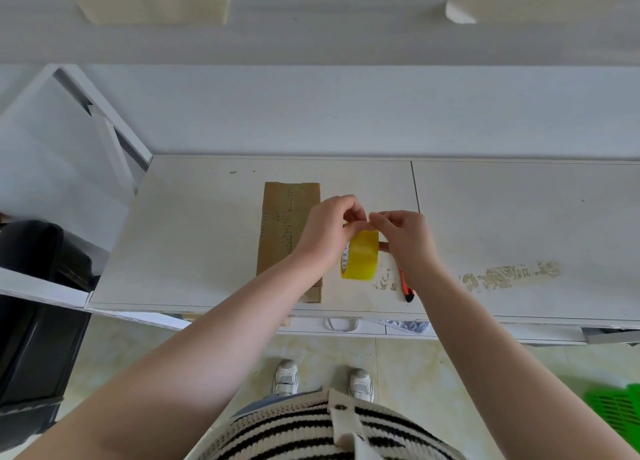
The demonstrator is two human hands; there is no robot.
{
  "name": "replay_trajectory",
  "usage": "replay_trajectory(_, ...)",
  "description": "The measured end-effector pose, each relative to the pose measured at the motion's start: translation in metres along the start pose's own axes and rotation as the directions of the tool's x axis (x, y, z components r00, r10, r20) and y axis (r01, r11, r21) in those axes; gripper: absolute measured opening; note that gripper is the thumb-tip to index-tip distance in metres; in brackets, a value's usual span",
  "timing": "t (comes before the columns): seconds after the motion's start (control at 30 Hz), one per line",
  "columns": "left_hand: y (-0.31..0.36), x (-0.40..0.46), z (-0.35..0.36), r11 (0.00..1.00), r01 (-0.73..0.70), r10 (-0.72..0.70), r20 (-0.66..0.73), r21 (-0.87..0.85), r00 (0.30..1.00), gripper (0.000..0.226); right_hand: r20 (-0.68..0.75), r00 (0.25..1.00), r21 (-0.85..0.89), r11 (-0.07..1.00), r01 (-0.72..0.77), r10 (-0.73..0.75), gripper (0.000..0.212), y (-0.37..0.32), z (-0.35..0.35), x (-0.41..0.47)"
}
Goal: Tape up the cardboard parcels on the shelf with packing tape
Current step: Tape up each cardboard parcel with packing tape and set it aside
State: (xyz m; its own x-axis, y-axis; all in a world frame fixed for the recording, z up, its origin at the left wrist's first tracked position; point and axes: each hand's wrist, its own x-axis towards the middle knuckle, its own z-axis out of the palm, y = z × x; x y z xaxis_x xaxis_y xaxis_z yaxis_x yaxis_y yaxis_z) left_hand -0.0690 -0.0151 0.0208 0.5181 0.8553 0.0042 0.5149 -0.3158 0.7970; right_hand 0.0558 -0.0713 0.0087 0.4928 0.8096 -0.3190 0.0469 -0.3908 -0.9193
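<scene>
My left hand (329, 231) and right hand (405, 238) together on tape roll (360, 258), fingertips pinching at top, probably picking loose end. Parcel (282, 231) flat on shelf (207, 245), just left; long axis near-to-far; left hand nearer.

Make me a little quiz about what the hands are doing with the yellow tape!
1. True or false: both hands hold the tape roll.
2. What lies flat on the shelf behind the left hand: A) cardboard parcel, B) a book?
3. What orange tool lies partly hidden under the right hand?

Key: 1 true. 2 A. 3 the utility knife.
</scene>
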Motion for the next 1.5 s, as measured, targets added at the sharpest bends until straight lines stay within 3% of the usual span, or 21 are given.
replay_trajectory(0.13, 0.000, 0.002, 0.009, 0.999, 0.010, -0.008, -0.043, 0.040, 0.999, 0.012, -0.087, 0.990, -0.222, 0.971, 0.089, -0.111, 0.022, 0.004, 0.002, 0.002)
replay_trajectory(0.2, 0.000, 0.005, 0.011, 0.998, 0.035, -0.032, -0.068, 0.048, 0.997, 0.007, -0.137, 0.988, -0.118, 0.992, 0.051, -0.067, 0.023, 0.001, 0.001, 0.002)
replay_trajectory(0.3, 0.000, 0.008, 0.009, 0.995, 0.098, -0.096, -0.062, 0.033, 0.993, 0.009, -0.098, 0.986, 0.200, 0.974, -0.110, 0.131, 0.046, 0.000, -0.004, 0.003)
replay_trajectory(0.43, 0.000, 0.011, 0.014, 0.990, 0.136, -0.135, -0.033, 0.031, 0.990, 0.015, 0.013, 0.967, 0.342, 0.907, -0.244, 0.256, 0.049, 0.005, -0.008, 0.006)
replay_trajectory(0.53, -0.002, 0.009, 0.019, 0.991, 0.127, -0.125, -0.056, 0.031, 0.991, 0.016, 0.040, 0.968, 0.420, 0.875, -0.242, 0.249, 0.049, 0.007, -0.009, 0.011)
replay_trajectory(0.63, -0.014, 0.006, 0.014, 0.978, 0.117, -0.078, -0.223, 0.171, 0.972, 0.036, -0.073, 0.980, 0.189, 0.968, -0.168, 0.184, 0.048, 0.017, -0.003, 0.018)
replay_trajectory(0.7, -0.032, 0.009, 0.009, 0.878, 0.263, -0.141, -0.309, 0.400, 0.941, 0.064, -0.115, 0.991, -0.129, 0.988, -0.082, 0.067, 0.043, 0.032, 0.006, 0.023)
replay_trajectory(0.73, -0.040, 0.011, 0.004, 0.810, 0.362, -0.243, -0.299, 0.462, 0.923, 0.080, -0.091, 0.996, -0.308, 0.951, -0.024, -0.005, 0.038, 0.040, 0.012, 0.025)
replay_trajectory(0.8, -0.053, 0.012, -0.005, 0.727, 0.500, -0.452, -0.221, 0.470, 0.864, 0.105, 0.021, 0.996, -0.634, 0.769, 0.079, -0.085, 0.028, 0.059, 0.022, 0.027)
replay_trajectory(0.87, -0.062, 0.009, -0.014, 0.714, 0.571, -0.538, -0.206, 0.405, 0.818, 0.111, 0.152, 0.987, -0.769, 0.621, 0.152, -0.053, 0.028, 0.077, 0.031, 0.026)
replay_trajectory(0.97, -0.077, 0.005, -0.036, 0.791, 0.581, -0.526, -0.270, 0.192, 0.806, 0.096, 0.128, 0.988, -0.719, 0.678, 0.151, -0.084, 0.016, 0.084, 0.037, 0.024)
replay_trajectory(1.03, -0.089, 0.000, -0.049, 0.840, 0.531, -0.542, -0.183, -0.109, 0.820, 0.085, 0.055, 0.984, -0.627, 0.761, 0.165, -0.169, 0.021, 0.075, 0.042, 0.022)
replay_trajectory(1.07, -0.091, -0.003, -0.054, 0.810, 0.499, -0.553, -0.115, -0.309, 0.825, 0.080, 0.034, 0.988, -0.525, 0.839, 0.144, -0.149, 0.031, 0.066, 0.047, 0.022)
replay_trajectory(1.13, -0.095, -0.010, -0.055, 0.669, 0.446, -0.546, 0.014, -0.595, 0.838, 0.066, 0.073, 0.995, -0.210, 0.976, -0.053, 0.070, 0.048, 0.045, 0.059, 0.020)
replay_trajectory(1.17, -0.098, -0.012, -0.054, 0.628, 0.436, -0.528, 0.058, -0.644, 0.847, 0.055, 0.140, 0.970, -0.065, 0.979, -0.192, 0.199, 0.050, 0.038, 0.064, 0.019)
replay_trajectory(1.23, -0.109, -0.016, -0.051, 0.613, 0.458, -0.498, 0.134, -0.644, 0.857, 0.041, 0.263, 0.914, 0.052, 0.942, -0.332, 0.307, 0.042, 0.036, 0.074, 0.017)
replay_trajectory(1.33, -0.129, -0.025, -0.050, 0.652, 0.535, -0.467, 0.272, -0.537, 0.841, 0.057, 0.244, 0.929, 0.019, 0.957, -0.290, 0.277, 0.032, 0.051, 0.091, 0.012)
replay_trajectory(1.5, -0.147, -0.032, -0.049, 0.726, 0.539, -0.446, 0.306, -0.426, 0.841, 0.048, 0.156, 0.971, -0.084, 0.982, -0.168, 0.180, 0.034, 0.061, 0.111, 0.004)
